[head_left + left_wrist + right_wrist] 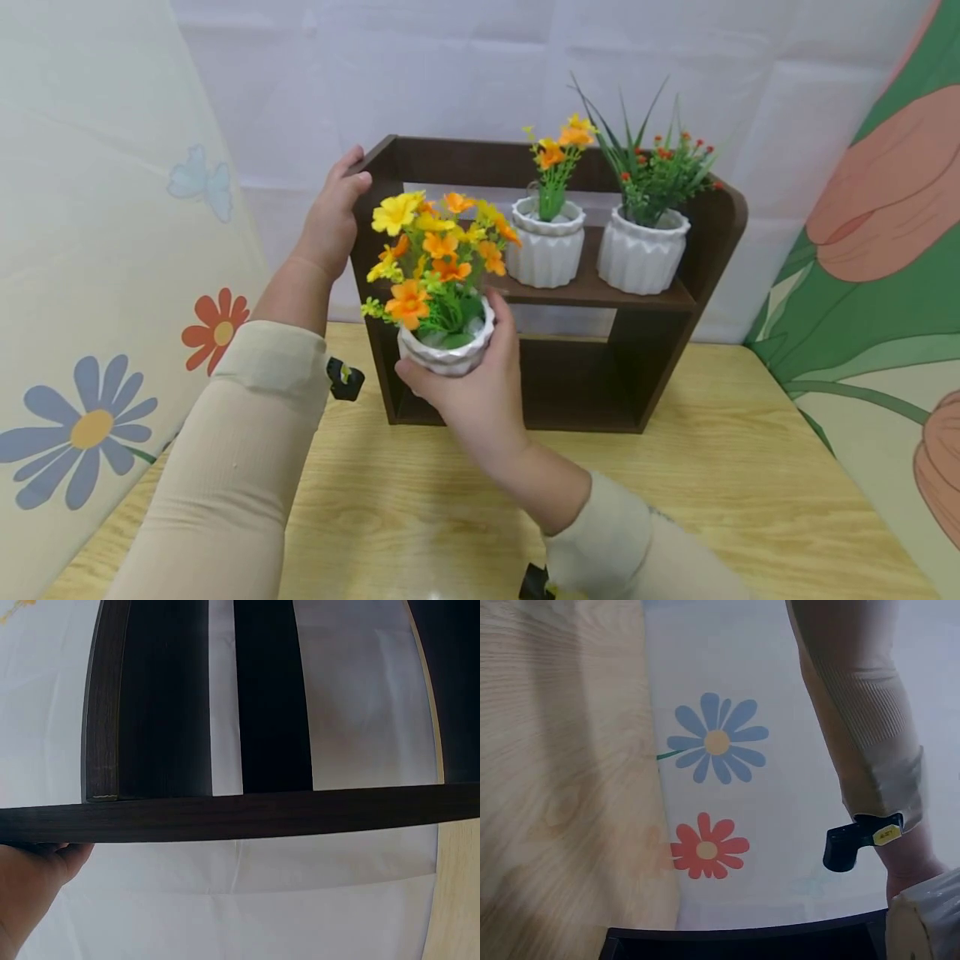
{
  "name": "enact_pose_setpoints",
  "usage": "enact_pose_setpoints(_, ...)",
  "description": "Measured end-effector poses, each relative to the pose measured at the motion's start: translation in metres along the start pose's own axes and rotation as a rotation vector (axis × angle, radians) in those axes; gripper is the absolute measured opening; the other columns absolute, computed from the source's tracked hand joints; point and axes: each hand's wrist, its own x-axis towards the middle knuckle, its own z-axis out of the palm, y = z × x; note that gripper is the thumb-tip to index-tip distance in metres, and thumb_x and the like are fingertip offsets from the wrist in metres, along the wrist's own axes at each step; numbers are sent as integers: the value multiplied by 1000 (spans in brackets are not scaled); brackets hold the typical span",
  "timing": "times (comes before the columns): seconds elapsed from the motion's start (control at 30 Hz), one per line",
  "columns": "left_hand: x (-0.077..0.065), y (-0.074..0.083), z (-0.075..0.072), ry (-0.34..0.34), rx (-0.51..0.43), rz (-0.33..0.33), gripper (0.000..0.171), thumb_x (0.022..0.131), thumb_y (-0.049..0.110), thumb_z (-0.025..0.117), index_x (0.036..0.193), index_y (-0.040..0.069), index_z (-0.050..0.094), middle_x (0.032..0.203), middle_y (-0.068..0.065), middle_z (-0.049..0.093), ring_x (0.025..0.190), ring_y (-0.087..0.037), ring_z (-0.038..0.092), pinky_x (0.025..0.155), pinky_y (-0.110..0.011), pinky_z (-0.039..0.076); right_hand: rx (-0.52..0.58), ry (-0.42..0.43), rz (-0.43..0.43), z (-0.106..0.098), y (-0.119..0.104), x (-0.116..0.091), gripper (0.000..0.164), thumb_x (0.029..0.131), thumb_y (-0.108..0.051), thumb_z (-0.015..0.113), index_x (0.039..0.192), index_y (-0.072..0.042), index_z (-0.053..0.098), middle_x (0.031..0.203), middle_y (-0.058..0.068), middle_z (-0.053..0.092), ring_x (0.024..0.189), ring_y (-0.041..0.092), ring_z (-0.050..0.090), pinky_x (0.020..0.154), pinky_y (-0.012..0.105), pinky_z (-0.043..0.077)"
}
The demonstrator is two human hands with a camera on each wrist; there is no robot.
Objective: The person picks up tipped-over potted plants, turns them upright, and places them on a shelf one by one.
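A white ribbed flowerpot (447,354) with yellow and orange artificial flowers (438,250) is in front of the dark brown shelf (667,358), at its left half. My right hand (480,383) grips this pot from below and the right, thumb on its near side. Against the outer face of the shelf's left side panel rests my left hand (330,217), near the upper edge. The left wrist view shows this hand (34,885) lying along that panel (225,817). Its fingers are partly hidden behind the panel there.
On the shelf's upper board stand a white pot (547,250) with orange flowers and another white pot (643,254) with grassy leaves and red blossoms. The shelf sits on a wooden table (750,467). A white cloth (465,75) hangs behind; flower-printed panels (105,250) flank both sides.
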Motion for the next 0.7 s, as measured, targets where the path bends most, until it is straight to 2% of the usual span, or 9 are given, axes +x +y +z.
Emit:
enact_pose_setpoints(0.2,-1,2,0,4,-16,-9,57,101,39,25,157,35,12,161,0,23,131,-18,41,117,-37,29,6,3,-70,1,-13,16,110,62,-26,93,150,-21,26,149,3,37,133,19,42,112,40,35)
enact_pose_setpoints(0.27,0,1,-1,5,-32,-13,57,101,39,26,157,35,13,160,0,24,131,-18,41,117,-36,30,6,3,-85,2,-17,22,110,63,-26,93,150,-20,26,149,2,37,133,18,42,112,39,35)
enact_pose_setpoints(0.47,2,0,-1,4,-19,9,59,101,37,28,158,30,13,164,6,17,147,-17,24,121,-34,20,-26,7,-136,5,-27,41,110,65,-28,92,151,-17,25,147,3,38,132,18,41,111,40,36)
enact_pose_setpoints(0.6,5,1,-1,7,-49,-8,59,102,37,30,158,29,13,164,6,18,147,-17,25,120,-32,22,-88,19,-179,7,-32,51,110,64,-31,92,151,-15,26,146,5,40,131,19,42,111,41,37)
enact_pose_setpoints(0.7,8,3,-2,11,36,12,54,105,33,32,157,22,23,164,8,14,149,-13,18,121,-29,18,-128,27,-208,9,-34,57,110,64,-33,92,150,-13,27,145,7,42,131,20,42,111,41,37)
